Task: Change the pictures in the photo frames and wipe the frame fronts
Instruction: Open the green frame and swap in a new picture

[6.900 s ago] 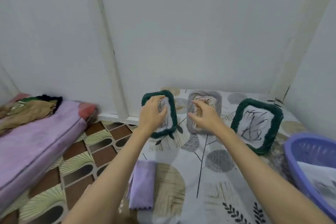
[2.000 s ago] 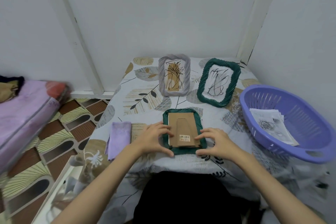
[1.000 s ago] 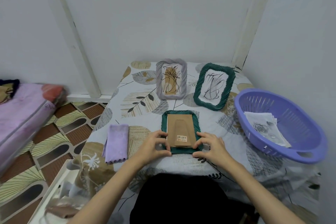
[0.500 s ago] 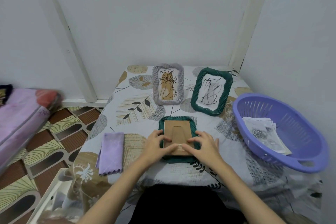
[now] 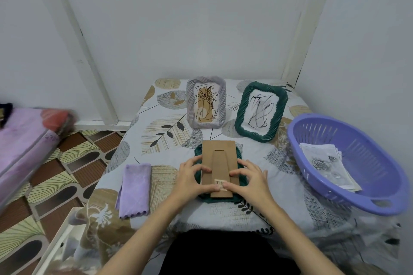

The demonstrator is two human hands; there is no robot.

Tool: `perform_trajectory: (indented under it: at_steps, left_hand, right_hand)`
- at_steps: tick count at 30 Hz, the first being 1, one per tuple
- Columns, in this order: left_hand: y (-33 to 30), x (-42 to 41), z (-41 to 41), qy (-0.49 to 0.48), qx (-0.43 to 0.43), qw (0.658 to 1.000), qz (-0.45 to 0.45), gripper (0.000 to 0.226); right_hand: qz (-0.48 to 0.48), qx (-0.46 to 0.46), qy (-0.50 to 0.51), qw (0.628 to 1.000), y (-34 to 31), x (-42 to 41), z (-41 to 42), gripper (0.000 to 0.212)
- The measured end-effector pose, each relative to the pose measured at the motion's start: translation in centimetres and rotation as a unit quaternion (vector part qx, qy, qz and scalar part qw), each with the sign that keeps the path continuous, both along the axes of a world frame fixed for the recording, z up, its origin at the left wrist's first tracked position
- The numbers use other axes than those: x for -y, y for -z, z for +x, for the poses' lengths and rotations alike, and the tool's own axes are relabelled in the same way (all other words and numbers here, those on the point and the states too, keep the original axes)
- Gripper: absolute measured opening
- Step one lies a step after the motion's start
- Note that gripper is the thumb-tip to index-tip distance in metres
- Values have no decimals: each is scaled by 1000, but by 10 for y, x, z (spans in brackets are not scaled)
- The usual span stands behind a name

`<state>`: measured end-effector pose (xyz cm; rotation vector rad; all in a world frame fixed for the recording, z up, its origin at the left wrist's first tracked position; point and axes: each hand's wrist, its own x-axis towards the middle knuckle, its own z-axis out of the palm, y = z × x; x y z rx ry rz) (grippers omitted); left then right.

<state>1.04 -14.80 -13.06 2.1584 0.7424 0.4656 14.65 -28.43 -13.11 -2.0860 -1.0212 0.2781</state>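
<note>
Lying face down on the table [image 5: 263, 203], the green frame [image 5: 242, 176] sits right under both hands, its brown backing [image 5: 219, 156] with the stand flap upward. The left hand [image 5: 190, 182] grips the backing's left edge, fingers curled over the board and thumb reaching to the label [image 5: 219, 182] near its lower end. The right hand [image 5: 250, 179] pinches the right edge, fingers bent on the board, thumb meeting the left thumb at the label. The backing looks shifted away from the person, its far edge past the frame's top; whether it is lifted free I cannot tell. Beyond the fingertips, a grey frame [image 5: 206, 102] and a second green frame [image 5: 260, 111] stand tilted, well apart from the hands. Left of the left hand lies a cloth [image 5: 134, 187]. Right of the right hand, a basket [image 5: 380, 185] holds pictures [image 5: 324, 163].
</note>
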Motion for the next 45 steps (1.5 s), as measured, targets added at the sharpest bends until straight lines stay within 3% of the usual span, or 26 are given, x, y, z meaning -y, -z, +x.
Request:
perform_trajectory:
  at_steps: [2, 6, 9, 13, 16, 18, 22, 31, 37, 42, 45]
  left_hand:
    - [-1, 0, 2, -5, 28, 999, -42, 84]
    - [-1, -11, 7, -53, 90, 983, -151, 73]
    - [-4, -20, 9, -55, 93, 973, -204, 76]
    - [-6, -23, 8, -17, 84, 973, -214, 75]
    - [-7, -24, 7, -6, 93, 969, -230, 69]
    - [-9, -24, 6, -6, 99, 964, -245, 67]
    - [-14, -34, -3, -38, 138, 942, -303, 62]
    - [-30, -81, -51, -105, 110, 927, -342, 58]
    - [-36, -88, -64, -135, 65, 950, -275, 59]
    - [-36, -91, -67, -138, -10, 973, -182, 56]
    - [-32, -89, -62, -118, -71, 981, -136, 61]
  right_hand:
    - [12, 0, 0, 1000, 1, 0, 0, 30]
    - [16, -12, -11, 1000, 1, 1, 1, 30]
    - [14, -17, -18, 1000, -1, 2, 0, 34]
    - [22, -41, -15, 999, -1, 2, 5, 46]
    - [34, 7, 36, 999, 2, 0, 19, 33]
    - [-38, 60, 43, 997, 2, 0, 25, 28]
    - [-120, 96, 29, 988, 3, -3, 28, 28]
    - [-114, 106, 67, 986, -7, -13, 21, 30]
    - [-220, 163, 69, 959, -16, -37, -3, 55]
    - [-203, 154, 122, 959, -19, -37, -2, 29]
    - [-196, 131, 145, 961, -21, -38, -1, 26]
